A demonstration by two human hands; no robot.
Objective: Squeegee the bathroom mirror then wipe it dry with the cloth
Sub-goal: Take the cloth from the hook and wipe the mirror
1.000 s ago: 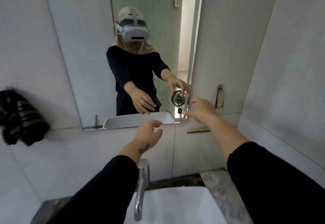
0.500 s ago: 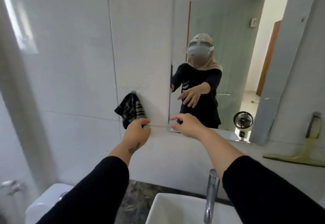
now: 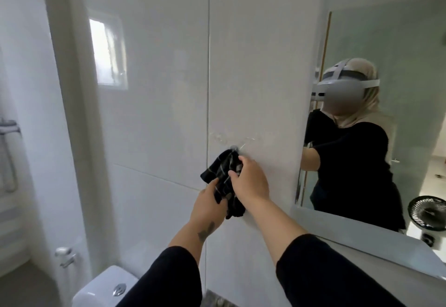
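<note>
A dark cloth (image 3: 223, 174) with pale stripes hangs from a small clear hook (image 3: 235, 148) on the white tiled wall, left of the mirror (image 3: 405, 70). My right hand (image 3: 251, 180) grips its upper part from the right. My left hand (image 3: 208, 206) holds its lower part from below. The mirror fills the right side of the view and shows my reflection. The squeegee is out of view.
A white toilet cistern (image 3: 106, 287) with a chrome button stands at the bottom left. A chrome tap (image 3: 64, 256) juts from the wall above it. A shower rail (image 3: 7, 152) is at the far left. A small black fan (image 3: 428, 214) appears reflected at the mirror's lower right.
My view has swung left, from the mirror and squeegee to the hanging cloth. Both hands have reached the cloth and closed on it.
</note>
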